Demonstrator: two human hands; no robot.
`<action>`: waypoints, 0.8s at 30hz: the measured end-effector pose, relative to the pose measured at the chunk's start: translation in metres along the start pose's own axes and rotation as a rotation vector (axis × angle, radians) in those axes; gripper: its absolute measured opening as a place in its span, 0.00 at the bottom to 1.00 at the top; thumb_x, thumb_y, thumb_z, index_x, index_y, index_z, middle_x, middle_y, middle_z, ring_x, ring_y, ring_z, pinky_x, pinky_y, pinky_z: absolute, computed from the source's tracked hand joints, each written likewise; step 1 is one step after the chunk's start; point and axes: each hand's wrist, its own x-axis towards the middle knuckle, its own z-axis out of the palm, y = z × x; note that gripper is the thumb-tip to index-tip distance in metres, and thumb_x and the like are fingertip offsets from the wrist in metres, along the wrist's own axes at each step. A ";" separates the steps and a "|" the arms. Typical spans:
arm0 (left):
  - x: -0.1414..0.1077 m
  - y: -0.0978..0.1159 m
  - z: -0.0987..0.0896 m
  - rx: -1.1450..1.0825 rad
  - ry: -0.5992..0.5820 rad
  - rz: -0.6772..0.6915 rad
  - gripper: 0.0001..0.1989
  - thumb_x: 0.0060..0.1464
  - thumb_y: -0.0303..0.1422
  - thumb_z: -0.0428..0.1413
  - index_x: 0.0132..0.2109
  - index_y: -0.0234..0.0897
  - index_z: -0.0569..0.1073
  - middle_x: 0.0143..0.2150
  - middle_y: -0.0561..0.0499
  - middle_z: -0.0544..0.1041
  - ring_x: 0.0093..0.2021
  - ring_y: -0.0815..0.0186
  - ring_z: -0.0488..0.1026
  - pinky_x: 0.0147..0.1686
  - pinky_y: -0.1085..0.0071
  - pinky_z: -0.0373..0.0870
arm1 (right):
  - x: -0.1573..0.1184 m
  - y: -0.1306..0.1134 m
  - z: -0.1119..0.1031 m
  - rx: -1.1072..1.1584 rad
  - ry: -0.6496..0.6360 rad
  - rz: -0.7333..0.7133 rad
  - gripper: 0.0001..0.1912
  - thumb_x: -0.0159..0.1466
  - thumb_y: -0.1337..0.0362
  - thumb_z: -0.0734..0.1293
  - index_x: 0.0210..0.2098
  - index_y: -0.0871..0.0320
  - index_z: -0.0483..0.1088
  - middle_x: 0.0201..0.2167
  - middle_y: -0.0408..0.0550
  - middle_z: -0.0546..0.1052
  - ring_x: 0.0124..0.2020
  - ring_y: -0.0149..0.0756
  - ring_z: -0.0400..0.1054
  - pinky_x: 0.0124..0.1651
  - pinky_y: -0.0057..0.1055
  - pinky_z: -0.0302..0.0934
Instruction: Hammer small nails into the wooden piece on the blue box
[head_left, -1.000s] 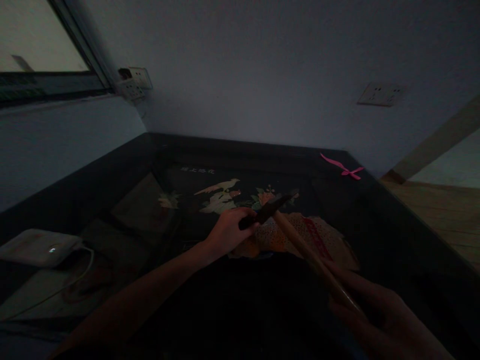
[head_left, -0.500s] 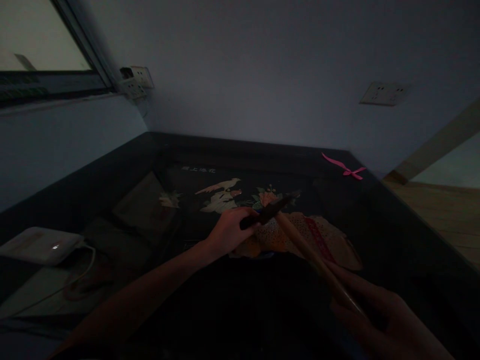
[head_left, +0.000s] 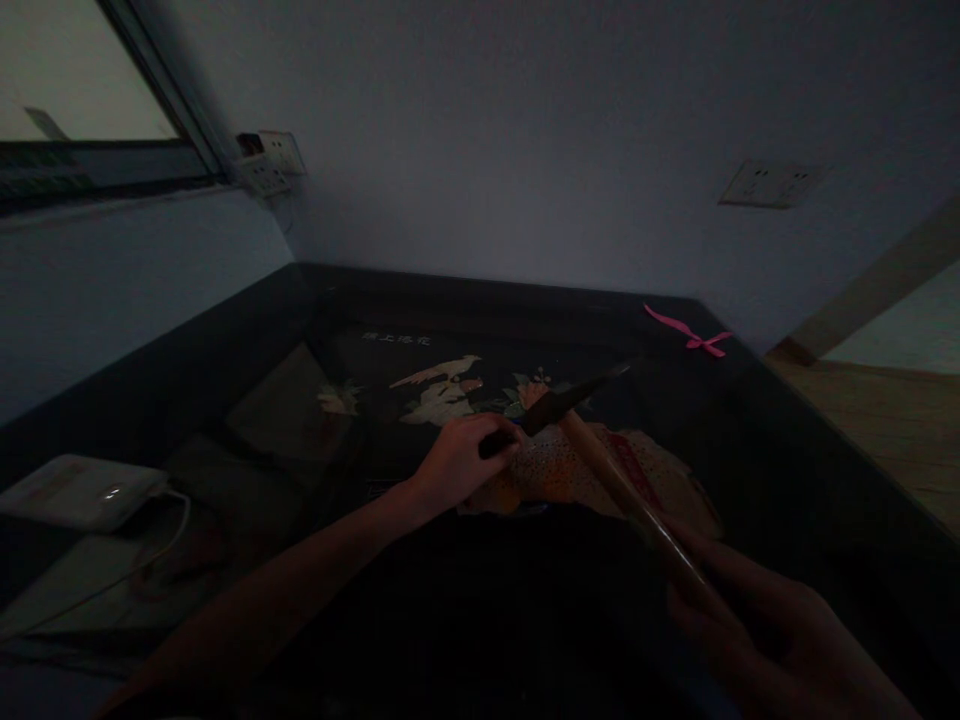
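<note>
Right hand (head_left: 765, 620) wrapped round handle of wooden-handled hammer (head_left: 637, 508). Left hand (head_left: 466, 455) curled at near end of hammer's dark head; too dark to tell what it pinches. Hammer slants between hands, above dotted tan piece (head_left: 549, 472) lying on tabletop (head_left: 757, 430). Beyond left hand, bird-and-flower picture (head_left: 444, 392). Well left of left hand, white device (head_left: 79, 492) with cable (head_left: 180, 520). Beyond right hand, pink ribbon (head_left: 697, 340) near tabletop edge.

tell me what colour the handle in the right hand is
Brown: the handle shows best in the head view, though dimly lit.
</note>
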 end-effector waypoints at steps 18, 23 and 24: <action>0.001 0.000 0.001 0.003 -0.001 -0.004 0.09 0.50 0.28 0.55 0.40 0.37 0.75 0.37 0.51 0.78 0.36 0.66 0.74 0.39 0.70 0.70 | -0.001 -0.015 0.002 0.001 0.012 0.001 0.23 0.52 0.53 0.69 0.48 0.48 0.74 0.38 0.45 0.81 0.38 0.45 0.75 0.34 0.31 0.72; 0.002 0.002 0.000 -0.002 -0.006 -0.009 0.07 0.51 0.29 0.54 0.38 0.37 0.75 0.35 0.52 0.78 0.34 0.67 0.74 0.37 0.71 0.70 | -0.002 -0.013 -0.002 -0.009 0.017 0.026 0.24 0.53 0.52 0.68 0.48 0.50 0.74 0.41 0.48 0.80 0.41 0.47 0.74 0.34 0.31 0.72; 0.002 0.002 0.000 -0.002 -0.010 -0.013 0.07 0.51 0.29 0.55 0.38 0.36 0.75 0.35 0.52 0.78 0.34 0.67 0.74 0.38 0.71 0.70 | -0.002 -0.013 -0.001 -0.011 0.012 0.024 0.24 0.53 0.53 0.68 0.48 0.50 0.74 0.41 0.48 0.80 0.41 0.47 0.74 0.35 0.32 0.72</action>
